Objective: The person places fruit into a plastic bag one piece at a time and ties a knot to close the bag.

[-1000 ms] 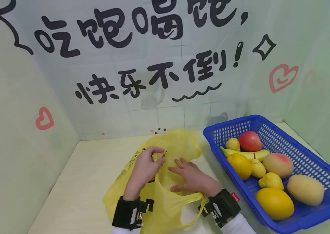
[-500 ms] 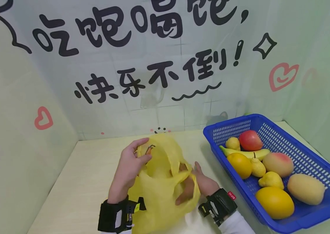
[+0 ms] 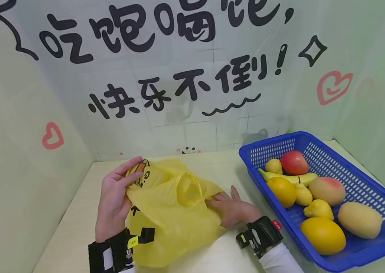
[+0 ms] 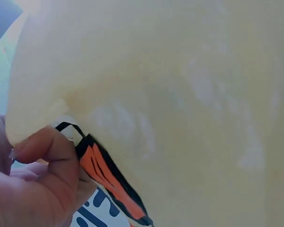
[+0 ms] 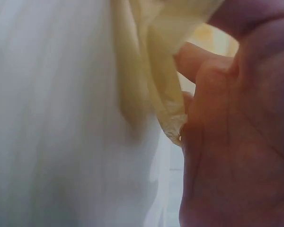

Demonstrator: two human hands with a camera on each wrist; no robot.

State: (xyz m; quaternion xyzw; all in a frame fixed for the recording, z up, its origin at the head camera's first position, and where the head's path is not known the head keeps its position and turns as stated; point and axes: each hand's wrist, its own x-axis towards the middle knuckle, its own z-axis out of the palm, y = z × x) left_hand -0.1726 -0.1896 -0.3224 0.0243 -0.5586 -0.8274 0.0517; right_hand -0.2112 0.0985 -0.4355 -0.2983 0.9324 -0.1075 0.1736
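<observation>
A thin yellow plastic bag [image 3: 175,220] with black and orange print is spread between both hands over the table. My left hand [image 3: 115,197] pinches its upper left edge beside the orange print. In the left wrist view, the left thumb and fingers [image 4: 47,146] grip the film, which fills most of that view. My right hand [image 3: 233,208] holds the bag's right side, its front fingers partly hidden by yellow film. In the right wrist view, a gathered yellow strip [image 5: 165,90] of the bag runs against the bent fingers of the right hand [image 5: 236,118].
A blue plastic basket [image 3: 359,167] stands on the right of the table [image 3: 83,208]. Inside are a red apple-like fruit [image 3: 295,163], a banana [image 3: 289,177], an orange [image 3: 282,192], a peach [image 3: 327,190] and several other fruits. Walls enclose the back and sides.
My left hand has moved left, pulling the bag's edge with it. The bag has turned and spread out. My right hand has shifted from within the handle loops to the bag's right side.
</observation>
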